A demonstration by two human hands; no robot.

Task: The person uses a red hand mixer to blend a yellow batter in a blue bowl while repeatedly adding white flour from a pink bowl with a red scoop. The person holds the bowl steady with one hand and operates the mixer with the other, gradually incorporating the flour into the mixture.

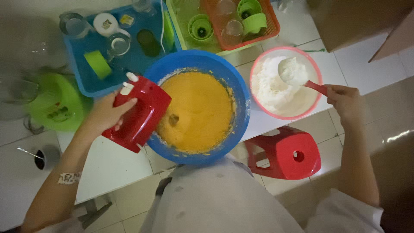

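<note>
Mixer (140, 114) overhangs blue bowl's (239, 92) near rim.

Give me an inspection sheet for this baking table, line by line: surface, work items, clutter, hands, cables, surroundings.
Surface: white table, bare patch at the near edge.
Work items: blue bowl of yellow batter; red hand mixer dipped in; pink bowl of white flour; heaped spoon.
Clutter: blue tray with glasses, red basket, green container.
Hands: left hand grips the mixer; right hand holds the spoon handle.
Cables: thin white cord across the tray.
Surroundings: red stool, tiled floor.
</note>
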